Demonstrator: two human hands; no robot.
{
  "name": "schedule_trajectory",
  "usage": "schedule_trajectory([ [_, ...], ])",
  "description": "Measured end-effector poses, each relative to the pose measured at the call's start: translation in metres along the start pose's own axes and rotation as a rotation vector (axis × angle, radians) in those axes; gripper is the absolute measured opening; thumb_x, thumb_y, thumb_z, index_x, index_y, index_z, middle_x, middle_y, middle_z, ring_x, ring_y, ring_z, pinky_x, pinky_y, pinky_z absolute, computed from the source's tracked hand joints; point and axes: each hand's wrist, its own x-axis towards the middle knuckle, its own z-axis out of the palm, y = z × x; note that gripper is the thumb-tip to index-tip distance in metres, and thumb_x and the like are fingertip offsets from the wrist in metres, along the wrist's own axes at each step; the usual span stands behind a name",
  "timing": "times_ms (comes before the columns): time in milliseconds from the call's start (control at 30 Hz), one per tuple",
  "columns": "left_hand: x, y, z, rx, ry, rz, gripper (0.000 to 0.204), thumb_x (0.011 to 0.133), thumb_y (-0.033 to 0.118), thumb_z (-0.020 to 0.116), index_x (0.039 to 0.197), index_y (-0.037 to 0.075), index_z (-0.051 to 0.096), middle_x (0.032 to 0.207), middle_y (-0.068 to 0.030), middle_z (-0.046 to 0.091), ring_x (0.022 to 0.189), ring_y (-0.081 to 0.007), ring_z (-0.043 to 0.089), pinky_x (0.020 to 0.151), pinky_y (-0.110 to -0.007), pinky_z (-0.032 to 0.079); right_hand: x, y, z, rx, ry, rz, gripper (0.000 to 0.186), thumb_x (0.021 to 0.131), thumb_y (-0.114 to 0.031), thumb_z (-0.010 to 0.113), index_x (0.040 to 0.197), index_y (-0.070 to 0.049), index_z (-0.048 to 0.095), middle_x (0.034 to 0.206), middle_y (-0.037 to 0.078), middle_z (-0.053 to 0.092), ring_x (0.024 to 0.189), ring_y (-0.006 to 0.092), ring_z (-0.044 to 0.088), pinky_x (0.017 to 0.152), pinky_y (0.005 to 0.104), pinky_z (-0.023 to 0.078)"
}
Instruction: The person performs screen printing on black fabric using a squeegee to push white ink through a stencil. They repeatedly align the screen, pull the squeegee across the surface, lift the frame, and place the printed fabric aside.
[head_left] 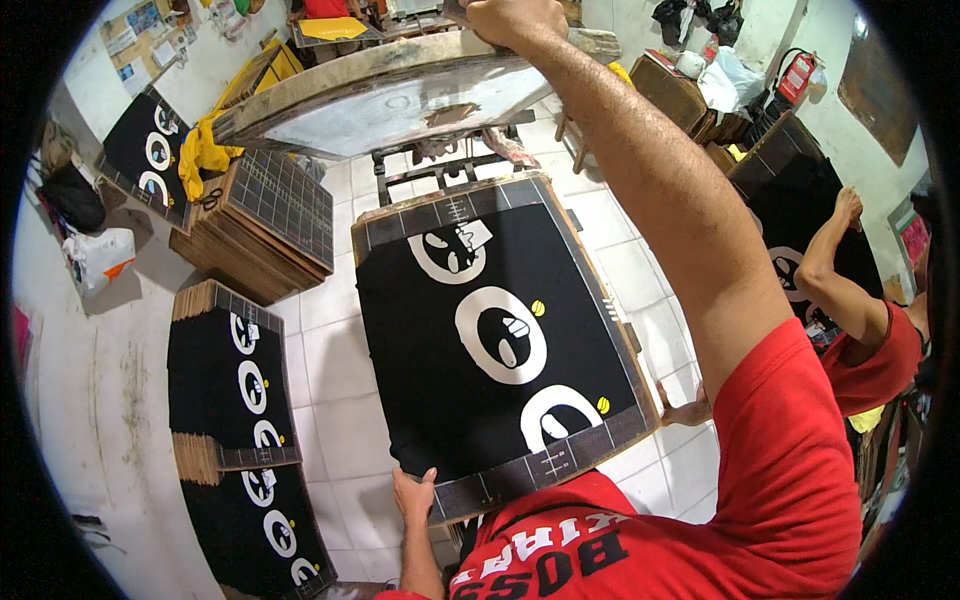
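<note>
My bare right arm reaches far up and forward; my right hand (pixel 515 22) is closed on the top edge of a large silk-screen frame (pixel 400 95), which stands tilted up beyond the board. In front of me lies a printing board (pixel 455 215) with black fabric (pixel 420 350) on it. White eye-like rings and small yellow marks are printed on the fabric. At the board's near left corner my left hand (pixel 412 495) grips the edge, thumb on top. Another hand (pixel 683 408) touches the board's right edge; its forearm is hidden behind my red sleeve.
Stacked boards (pixel 265 215) stand at left, scissors (pixel 208 199) on top. Nearer, printed black pieces (pixel 225 375) lie on more boards. A co-worker (pixel 880 340) in red handles black fabric (pixel 790 200) at right. A fire extinguisher (pixel 797 75) hangs at the back right.
</note>
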Motion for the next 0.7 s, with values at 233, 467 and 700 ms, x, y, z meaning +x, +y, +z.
schedule_trajectory([
  [233, 0.014, -0.002, 0.01, -0.084, 0.074, -0.09, 0.087, 0.068, 0.032, 0.096, 0.129, -0.003, 0.045, 0.123, -0.0288, 0.063, 0.116, -0.0465, 0.062, 0.102, -0.049, 0.048, -0.005, -0.007, -0.009, 0.002, -0.02, 0.011, 0.044, 0.087, -0.046, 0.072, 0.119, -0.016, 0.071, 0.115, 0.016, 0.075, 0.113, 0.0364, 0.069, 0.098, 0.0475, 0.051],
  [467, 0.027, -0.004, 0.022, -0.039, 0.056, -0.178, 0.087, 0.064, 0.039, 0.097, 0.125, -0.004, 0.052, 0.122, -0.0265, 0.064, 0.117, -0.0429, 0.062, 0.104, -0.047, 0.049, -0.028, 0.0, -0.007, 0.065, -0.037, 0.028, 0.043, 0.09, -0.043, 0.069, 0.125, -0.017, 0.068, 0.122, 0.014, 0.072, 0.115, 0.0339, 0.068, 0.096, 0.0473, 0.054],
  [700, 0.024, 0.016, 0.013, 0.17, 0.068, -0.134, 0.091, 0.068, 0.049, 0.092, 0.13, -0.004, 0.052, 0.129, -0.028, 0.058, 0.126, -0.0423, 0.054, 0.108, -0.051, 0.045, -0.099, 0.025, 0.016, 0.092, 0.079, -0.047, 0.03, 0.094, -0.025, 0.067, 0.121, -0.013, 0.066, 0.107, 0.01, 0.07, 0.1, 0.0284, 0.071, 0.087, 0.0457, 0.057],
])
